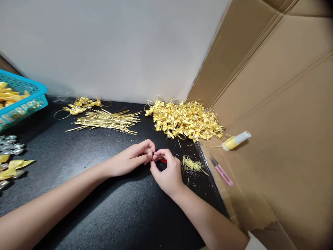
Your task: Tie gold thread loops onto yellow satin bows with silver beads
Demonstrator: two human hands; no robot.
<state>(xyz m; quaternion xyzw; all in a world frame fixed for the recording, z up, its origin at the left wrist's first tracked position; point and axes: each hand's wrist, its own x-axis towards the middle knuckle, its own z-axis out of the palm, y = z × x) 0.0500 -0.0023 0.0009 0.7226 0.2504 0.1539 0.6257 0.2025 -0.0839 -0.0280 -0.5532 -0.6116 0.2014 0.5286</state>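
Note:
My left hand (132, 158) and my right hand (168, 172) meet over the black tabletop (125, 211), fingertips pinched close together. Whatever lies between them is too small and too covered by the fingers to name. A bit of red (163, 160) shows just behind my right fingers. Beyond my left hand lies a loose bundle of gold wire ties (109, 121). Past my right hand is a heap of yellow ribbon bows (186, 119) with gold ties and silvery beads. Right of my right hand sits a small tangle of pale yellow thread scraps (192, 164).
A blue plastic basket (39, 88) with yellow ribbon pieces stands at far left, above silver beads (11, 144) and yellow bows (15, 166). A few bows (83, 104) lie by the grey wall. Pink thread snips (222, 172) and a thread-wound white tube (236, 140) rest on cardboard at right.

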